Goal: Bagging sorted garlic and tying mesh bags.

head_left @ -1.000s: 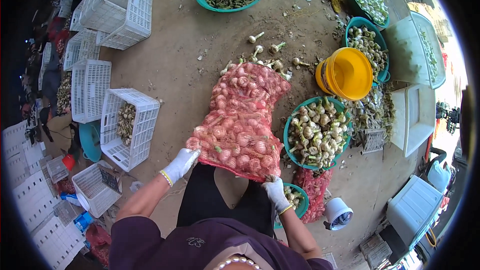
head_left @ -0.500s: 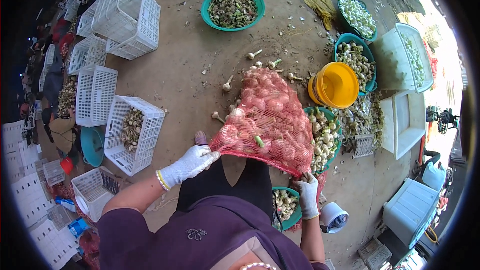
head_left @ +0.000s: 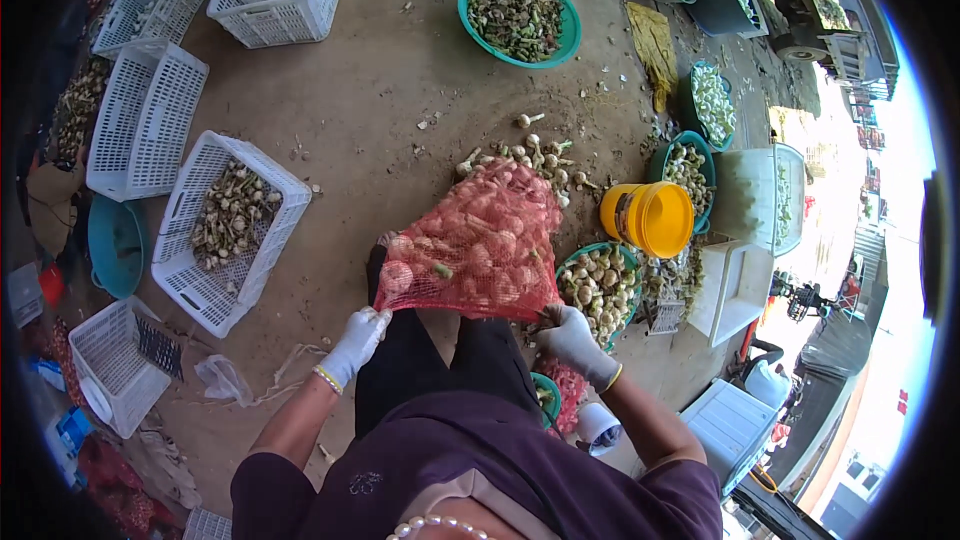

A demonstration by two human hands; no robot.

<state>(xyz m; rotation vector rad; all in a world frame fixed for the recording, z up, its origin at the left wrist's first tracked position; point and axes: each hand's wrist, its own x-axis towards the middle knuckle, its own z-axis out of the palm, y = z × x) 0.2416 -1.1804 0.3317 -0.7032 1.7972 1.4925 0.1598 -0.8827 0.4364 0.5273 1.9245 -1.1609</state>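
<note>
A red mesh bag (head_left: pixel 470 250) full of garlic bulbs stretches out in front of my legs. My left hand (head_left: pixel 357 342), in a pale glove, is closed on its near left corner. The near right corner is gripped by my right hand (head_left: pixel 578 342), in a more soiled glove. Between them the bag's near edge is pulled nearly straight. At the far end of the bag a cluster of loose garlic bulbs (head_left: pixel 535 152) lies on the ground, touching or close to the mesh.
Right of the bag are a basin of garlic (head_left: pixel 603 290) and a yellow bucket (head_left: pixel 660 220). A green basin of trimmings (head_left: pixel 520 17) stands far ahead. On the left sits a white crate (head_left: pixel 262 260) with garlic inside. A white pail (head_left: pixel 598 427) is near my right forearm.
The bag's near edge has been drawn toward me, and more loose garlic shows on the ground at its far end. Both hands keep their grip. The whole view has also shifted.
</note>
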